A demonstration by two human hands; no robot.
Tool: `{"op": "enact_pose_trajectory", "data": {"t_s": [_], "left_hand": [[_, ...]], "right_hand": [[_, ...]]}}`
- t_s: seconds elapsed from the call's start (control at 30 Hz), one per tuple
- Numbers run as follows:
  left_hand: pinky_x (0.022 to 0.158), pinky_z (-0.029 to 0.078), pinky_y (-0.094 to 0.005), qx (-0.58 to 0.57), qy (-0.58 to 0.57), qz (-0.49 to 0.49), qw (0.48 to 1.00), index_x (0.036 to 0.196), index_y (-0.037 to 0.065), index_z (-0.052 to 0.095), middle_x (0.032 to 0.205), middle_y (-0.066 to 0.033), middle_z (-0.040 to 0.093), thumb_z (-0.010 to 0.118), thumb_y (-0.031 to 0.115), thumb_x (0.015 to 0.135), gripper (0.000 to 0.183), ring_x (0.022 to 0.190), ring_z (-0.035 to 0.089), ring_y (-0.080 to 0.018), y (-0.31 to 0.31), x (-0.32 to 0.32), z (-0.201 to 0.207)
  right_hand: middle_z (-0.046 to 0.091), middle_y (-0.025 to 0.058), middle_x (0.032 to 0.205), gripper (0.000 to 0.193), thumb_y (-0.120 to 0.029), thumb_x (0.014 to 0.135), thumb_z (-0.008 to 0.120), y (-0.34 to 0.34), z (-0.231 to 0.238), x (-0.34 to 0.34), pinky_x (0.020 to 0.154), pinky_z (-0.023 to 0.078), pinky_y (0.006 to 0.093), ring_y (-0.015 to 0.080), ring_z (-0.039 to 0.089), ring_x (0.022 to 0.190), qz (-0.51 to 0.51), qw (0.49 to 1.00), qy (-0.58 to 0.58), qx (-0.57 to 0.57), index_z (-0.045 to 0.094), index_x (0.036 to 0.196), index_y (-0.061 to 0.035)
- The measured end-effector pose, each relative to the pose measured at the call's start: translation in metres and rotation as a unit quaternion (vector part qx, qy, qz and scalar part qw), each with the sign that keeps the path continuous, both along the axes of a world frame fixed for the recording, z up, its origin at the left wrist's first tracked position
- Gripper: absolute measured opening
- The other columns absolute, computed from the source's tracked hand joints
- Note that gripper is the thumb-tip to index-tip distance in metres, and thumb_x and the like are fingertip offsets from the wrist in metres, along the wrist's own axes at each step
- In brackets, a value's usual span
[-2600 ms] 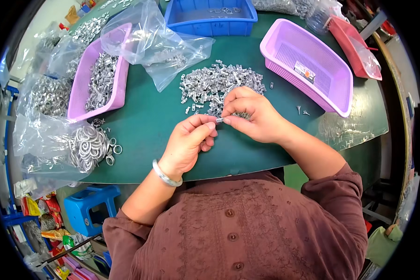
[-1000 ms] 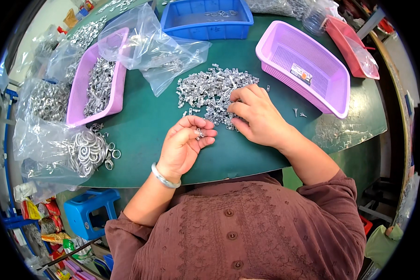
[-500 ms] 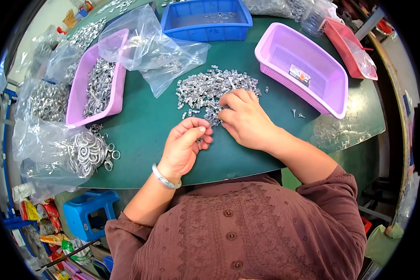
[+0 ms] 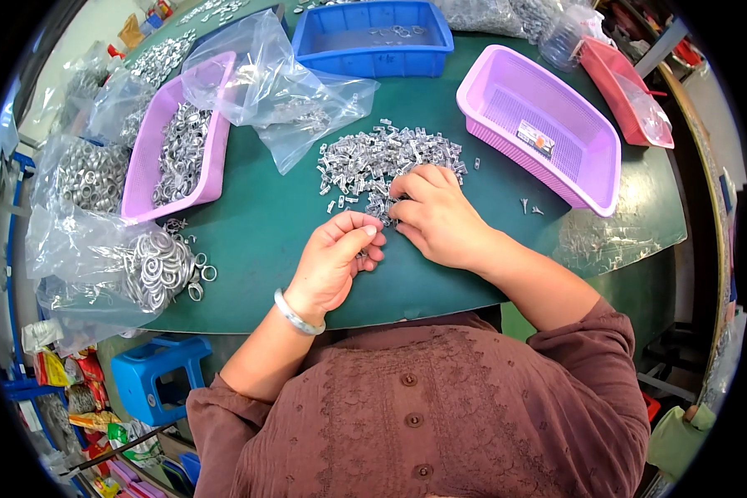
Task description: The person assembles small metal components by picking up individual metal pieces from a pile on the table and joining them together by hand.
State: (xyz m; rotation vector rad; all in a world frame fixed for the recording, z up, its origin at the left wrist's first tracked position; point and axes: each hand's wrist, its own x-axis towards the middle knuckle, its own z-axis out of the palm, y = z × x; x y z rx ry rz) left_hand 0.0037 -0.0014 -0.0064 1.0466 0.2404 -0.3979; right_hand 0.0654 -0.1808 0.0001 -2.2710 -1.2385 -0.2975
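A heap of small, shiny, clear-to-silver pieces [image 4: 382, 159] lies on the green tabletop in front of me. My right hand [image 4: 436, 207] rests at the heap's near right edge, fingers bent down among the pieces; its fingertips are partly hidden. Close beside it on the left, my left hand [image 4: 344, 253] is closed, with the thumb pressed on the curled fingers. Small metallic bits show under those fingers, too little to name. A pale bangle [image 4: 297, 315] circles my left wrist.
A purple basket [image 4: 217, 158] of grey metal parts stands left, beside plastic bags [image 4: 66, 241] and metal rings [image 4: 159, 270]. Another purple basket [image 4: 585, 178] is right, a blue tray [image 4: 373, 62] at the back, a red bin [image 4: 610, 87] far right. A blue stool [image 4: 153, 378] stands below.
The whole scene sits slightly lower and further right in the picture. Both hands keep nearly the same places, the right one still at the heap, the left still closed.
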Motion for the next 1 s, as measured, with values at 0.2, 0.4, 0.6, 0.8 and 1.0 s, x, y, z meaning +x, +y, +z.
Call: {"op": "enact_pose_trajectory", "data": {"t_s": [0.2, 0.4, 0.6, 0.8, 1.0], "left_hand": [[0.056, 0.042, -0.0213, 0.004, -0.003, 0.004, 1.0, 0.091, 0.003, 0.056, 0.077, -0.0041, 0.058, 0.051, 0.01, 0.085, 0.01, 0.063, 0.053, -0.0101, 0.0, 0.0, 0.0], [0.055, 0.041, -0.0198, 0.014, -0.002, -0.017, 1.0, 0.09, 0.003, 0.057, 0.075, -0.0028, 0.057, 0.051, 0.014, 0.086, 0.013, 0.061, 0.053, -0.0094, -0.008, 0.0, 0.008], [0.05, 0.039, -0.0197, 0.03, -0.004, -0.015, 0.999, 0.084, 0.004, 0.058, 0.069, -0.0013, 0.055, 0.051, 0.015, 0.087, 0.013, 0.056, 0.049, -0.0085, -0.008, 0.005, 0.009], [0.048, 0.038, -0.0194, 0.025, 0.001, -0.012, 1.0, 0.082, 0.004, 0.058, 0.067, -0.001, 0.055, 0.051, 0.015, 0.086, 0.013, 0.054, 0.047, -0.0083, -0.01, 0.007, 0.011], [0.048, 0.037, -0.019, 0.015, -0.003, -0.009, 1.0, 0.081, 0.005, 0.058, 0.066, -0.0007, 0.055, 0.053, 0.016, 0.086, 0.013, 0.053, 0.047, -0.008, -0.011, 0.008, 0.013]], "right_hand": [[0.054, 0.0024, 0.088, 0.009, -0.007, 0.066, 0.064, -0.005, 0.0, 0.004, 0.081, 0.033, 0.0354, 0.0219, 0.047, 0.09, -0.004, 0.995, 0.045, 0.087, 0.058, 0.073, -0.0081], [0.054, 0.0024, 0.085, 0.008, -0.007, 0.069, 0.064, -0.005, 0.005, 0.004, 0.079, 0.035, 0.0344, 0.0222, 0.047, 0.086, 0.009, 0.975, 0.127, 0.18, 0.057, 0.073, -0.0083], [0.055, 0.0043, 0.084, 0.008, -0.005, 0.069, 0.063, -0.007, 0.005, 0.004, 0.073, 0.041, 0.0327, 0.0231, 0.049, 0.083, 0.031, 0.967, 0.152, 0.203, 0.058, 0.075, -0.0058], [0.058, 0.0069, 0.085, 0.007, -0.003, 0.073, 0.061, -0.01, 0.005, 0.006, 0.074, 0.041, 0.0312, 0.0203, 0.053, 0.082, 0.048, 0.959, 0.183, 0.213, 0.06, 0.079, -0.0029], [0.058, 0.0074, 0.084, 0.007, -0.004, 0.072, 0.062, -0.01, 0.006, 0.005, 0.074, 0.042, 0.0315, 0.0208, 0.053, 0.082, 0.044, 0.955, 0.199, 0.216, 0.059, 0.078, -0.0027]]}}
